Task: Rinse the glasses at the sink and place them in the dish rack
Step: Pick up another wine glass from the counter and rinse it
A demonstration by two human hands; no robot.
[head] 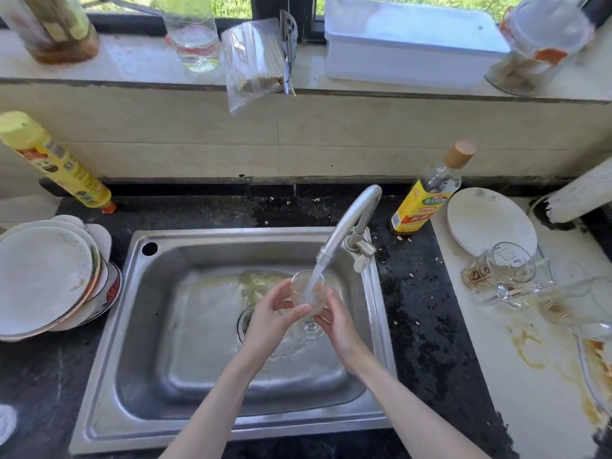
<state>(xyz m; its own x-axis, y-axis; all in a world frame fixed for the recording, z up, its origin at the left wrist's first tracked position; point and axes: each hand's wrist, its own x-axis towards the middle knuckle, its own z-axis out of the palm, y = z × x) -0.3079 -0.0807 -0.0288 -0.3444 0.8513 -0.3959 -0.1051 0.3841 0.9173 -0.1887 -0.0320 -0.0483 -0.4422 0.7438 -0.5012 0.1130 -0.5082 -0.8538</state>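
A clear stemmed glass (306,293) is held upright over the steel sink (185,326), under the running tap (351,223); water streams into its bowl. My left hand (275,313) wraps its fingers round the bowl from the left. My right hand (337,323) grips the bowl's lower right side and the stem. Several dirty glasses and glass mugs (506,276) lie tipped over on the white board at the right, some with brown residue. No dish rack is in view.
A stack of plates and bowls (46,276) stands left of the sink. A yellow bottle (56,164) leans at the back left, a yellow-labelled bottle (427,197) behind the tap. A white plate (486,223) and brown spills lie at the right. Jars and a white box line the windowsill.
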